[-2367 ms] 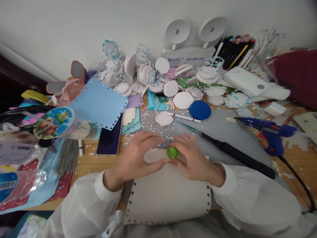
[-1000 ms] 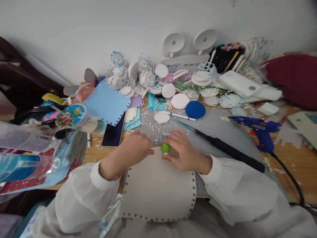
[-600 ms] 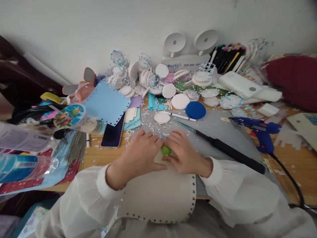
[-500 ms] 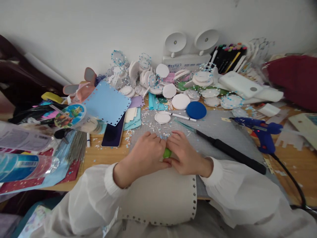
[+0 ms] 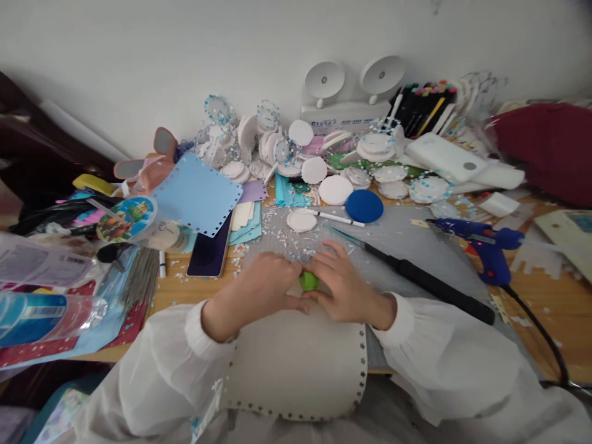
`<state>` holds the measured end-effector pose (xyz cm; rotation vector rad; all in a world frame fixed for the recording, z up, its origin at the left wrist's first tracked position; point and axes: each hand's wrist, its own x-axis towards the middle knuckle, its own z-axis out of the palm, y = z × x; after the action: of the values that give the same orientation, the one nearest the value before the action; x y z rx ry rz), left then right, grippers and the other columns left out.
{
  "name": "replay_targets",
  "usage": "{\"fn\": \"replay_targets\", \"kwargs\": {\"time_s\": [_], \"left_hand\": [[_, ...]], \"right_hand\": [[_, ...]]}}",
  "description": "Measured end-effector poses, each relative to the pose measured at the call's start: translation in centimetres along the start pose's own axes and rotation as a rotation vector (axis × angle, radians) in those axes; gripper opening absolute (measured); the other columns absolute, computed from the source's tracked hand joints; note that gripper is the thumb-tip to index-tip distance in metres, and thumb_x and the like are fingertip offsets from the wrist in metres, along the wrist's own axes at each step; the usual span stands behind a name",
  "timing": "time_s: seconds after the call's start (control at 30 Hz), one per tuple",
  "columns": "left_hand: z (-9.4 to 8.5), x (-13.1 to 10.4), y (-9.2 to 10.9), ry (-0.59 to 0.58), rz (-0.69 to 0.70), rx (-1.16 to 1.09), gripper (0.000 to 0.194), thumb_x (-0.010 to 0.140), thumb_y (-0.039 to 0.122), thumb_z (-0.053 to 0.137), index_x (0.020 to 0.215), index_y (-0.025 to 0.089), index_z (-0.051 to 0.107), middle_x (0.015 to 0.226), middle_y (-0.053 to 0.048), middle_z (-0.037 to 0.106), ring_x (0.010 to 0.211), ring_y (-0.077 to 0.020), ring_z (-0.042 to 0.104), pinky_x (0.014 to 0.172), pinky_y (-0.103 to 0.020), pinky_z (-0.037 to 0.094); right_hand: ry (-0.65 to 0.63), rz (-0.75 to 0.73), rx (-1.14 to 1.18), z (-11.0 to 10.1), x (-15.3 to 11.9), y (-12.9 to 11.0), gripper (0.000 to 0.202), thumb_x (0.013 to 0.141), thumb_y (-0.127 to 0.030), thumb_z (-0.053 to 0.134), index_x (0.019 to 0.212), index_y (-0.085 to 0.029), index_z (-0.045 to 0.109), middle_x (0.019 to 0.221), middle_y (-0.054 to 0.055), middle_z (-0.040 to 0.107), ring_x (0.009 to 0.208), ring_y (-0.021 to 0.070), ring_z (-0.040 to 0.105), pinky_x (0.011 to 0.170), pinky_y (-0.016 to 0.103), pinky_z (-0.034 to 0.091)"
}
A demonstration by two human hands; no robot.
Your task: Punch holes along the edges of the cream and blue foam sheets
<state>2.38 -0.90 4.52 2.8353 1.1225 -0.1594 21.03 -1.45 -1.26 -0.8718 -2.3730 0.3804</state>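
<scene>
A small green craft punch (image 5: 309,281) sits at the far edge of a white paper sheet (image 5: 296,364). Star-shaped holes run along the sheet's right and near edges, and its near part hangs over the table edge toward my lap. My right hand (image 5: 340,283) is closed around the punch, thumb at the near side and fingers over the far side. My left hand (image 5: 259,287) grips the sheet beside the punch, its thumb lying on the paper and its fingers curled at the far edge. Those left fingertips are partly hidden.
On the grey mat (image 5: 398,237) lie a black-handled pair of tweezers (image 5: 430,280), a blue disc (image 5: 364,206) and a white pen (image 5: 340,218). A blue glue gun (image 5: 485,243) lies right. Left are a phone (image 5: 210,246), light-blue punched paper (image 5: 194,191) and a plastic bottle (image 5: 41,314).
My left hand has shifted slightly left, away from my right hand, so more of the green punch shows. My right hand stays on the punch. The whole view has shifted a little.
</scene>
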Motion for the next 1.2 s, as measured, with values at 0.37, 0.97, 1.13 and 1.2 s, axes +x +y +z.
{"fn": "replay_targets", "kwargs": {"time_s": [0.37, 0.97, 1.13, 1.2], "left_hand": [[-0.3, -1.3, -1.8, -0.071, 0.018, 0.079, 0.010, 0.086, 0.023, 0.060, 0.078, 0.018, 0.064, 0.069, -0.006, 0.069, 0.066, -0.0234, 0.067, 0.057, -0.029, 0.042], [0.2, 0.8, 0.7, 0.137, 0.011, -0.075, 0.032, 0.078, 0.046, 0.063, 0.083, 0.015, 0.061, 0.082, -0.005, 0.068, 0.081, -0.0247, 0.063, 0.075, -0.039, 0.043], [0.2, 0.3, 0.5, 0.048, -0.072, -0.093, 0.036, 0.079, 0.051, 0.063, 0.085, 0.016, 0.059, 0.084, -0.006, 0.068, 0.081, -0.0255, 0.065, 0.073, -0.037, 0.045], [0.1, 0.0, 0.3, -0.001, -0.086, -0.096, 0.041, 0.077, 0.055, 0.063, 0.090, 0.016, 0.058, 0.083, -0.006, 0.068, 0.079, -0.0267, 0.066, 0.065, -0.035, 0.046]], "right_hand": [[-0.042, -0.021, 0.023, -0.5, -0.1, 0.2, 0.022, 0.082, -0.032, 0.062, 0.096, -0.017, 0.056, 0.086, 0.007, 0.059, 0.087, 0.0241, 0.053, 0.099, 0.051, 0.030], [0.033, 0.004, -0.004, -0.3, -0.2, 0.1, 0.011, 0.075, -0.017, 0.055, 0.080, -0.020, 0.046, 0.075, 0.003, 0.048, 0.076, 0.0225, 0.049, 0.101, 0.052, 0.032], [-0.019, 0.007, 0.011, -0.1, -0.1, 0.2, 0.010, 0.080, -0.022, 0.056, 0.086, -0.018, 0.050, 0.078, 0.004, 0.052, 0.080, 0.0223, 0.051, 0.102, 0.052, 0.029], [-0.039, 0.013, 0.019, 0.0, -0.1, 0.2, 0.013, 0.082, -0.027, 0.058, 0.089, -0.018, 0.052, 0.080, 0.004, 0.054, 0.082, 0.0224, 0.051, 0.102, 0.052, 0.028]]}}
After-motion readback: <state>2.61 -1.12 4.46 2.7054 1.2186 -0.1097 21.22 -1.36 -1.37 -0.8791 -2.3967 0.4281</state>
